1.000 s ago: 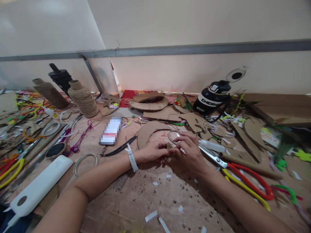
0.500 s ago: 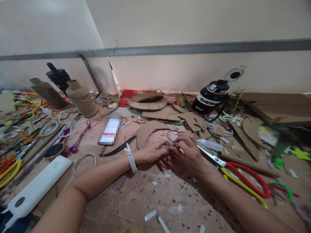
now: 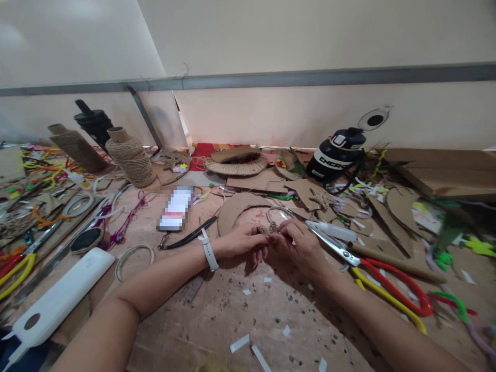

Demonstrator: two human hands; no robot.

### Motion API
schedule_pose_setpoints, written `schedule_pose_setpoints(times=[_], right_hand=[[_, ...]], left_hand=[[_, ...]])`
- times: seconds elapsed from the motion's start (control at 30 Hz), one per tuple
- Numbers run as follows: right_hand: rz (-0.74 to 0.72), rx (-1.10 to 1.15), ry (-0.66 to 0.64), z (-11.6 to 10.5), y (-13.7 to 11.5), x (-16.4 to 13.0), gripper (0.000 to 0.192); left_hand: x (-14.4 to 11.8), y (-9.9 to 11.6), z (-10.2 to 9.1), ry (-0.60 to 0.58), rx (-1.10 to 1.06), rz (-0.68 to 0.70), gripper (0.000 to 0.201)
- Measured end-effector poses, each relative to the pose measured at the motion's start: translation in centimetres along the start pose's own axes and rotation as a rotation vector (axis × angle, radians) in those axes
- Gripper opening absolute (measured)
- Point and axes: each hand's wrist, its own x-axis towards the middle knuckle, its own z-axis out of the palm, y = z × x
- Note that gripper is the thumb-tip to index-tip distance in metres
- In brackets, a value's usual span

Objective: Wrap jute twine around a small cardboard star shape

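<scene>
Cluttered bench (image 3: pixel 217 315) | both hands pinch twine piece (image 3: pixel 268 229) | long axis left-right

Bare tabletop (image 3: pixel 248 315) free toward the viewer — scissors (image 3: pixel 372 271) crowding right, cardboard ring (image 3: pixel 236 206) beyond.

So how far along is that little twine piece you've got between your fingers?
Done: a twine-wrapped ring lies finished by the wall, and cardboard shapes are cut out. In hand: left hand and right hand pinch a small twine-wrapped piece between them. Left: it looks partly wrapped, though too small to judge; the twine spool and scissors lie untouched.
</scene>
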Motion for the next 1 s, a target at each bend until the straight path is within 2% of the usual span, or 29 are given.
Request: schedule_pose_setpoints(times=[0.1,0.33,0.5,0.7,1.0], right_hand=[[-0.014,-0.04,0.003,-0.01,-0.15,-0.17,0.016],[-0.054,-0.082,0.014,-0.1,-0.5,-0.13,0.018],[-0.062,-0.074,0.009,-0.13,-0.58,0.06,0.019],[-0.014,-0.042,0.029,-0.01,-0.51,-0.04,0.021],[0.044,0.004,0.023,0.13,-0.43,-0.19,0.02]], left_hand=[[0.08,-0.16,-0.06,-0.013,-0.017,-0.015,0.051],[0.08,-0.32,-0.05,-0.045,-0.107,0.012,0.033],[0.26,-0.16,-0.23,-0.104,0.011,0.007,0.038],[0.39,-0.25,-0.32,-0.117,0.024,-0.007,0.04],[0.06,0.47,-0.02,-0.043,0.038,-0.007,0.04]])
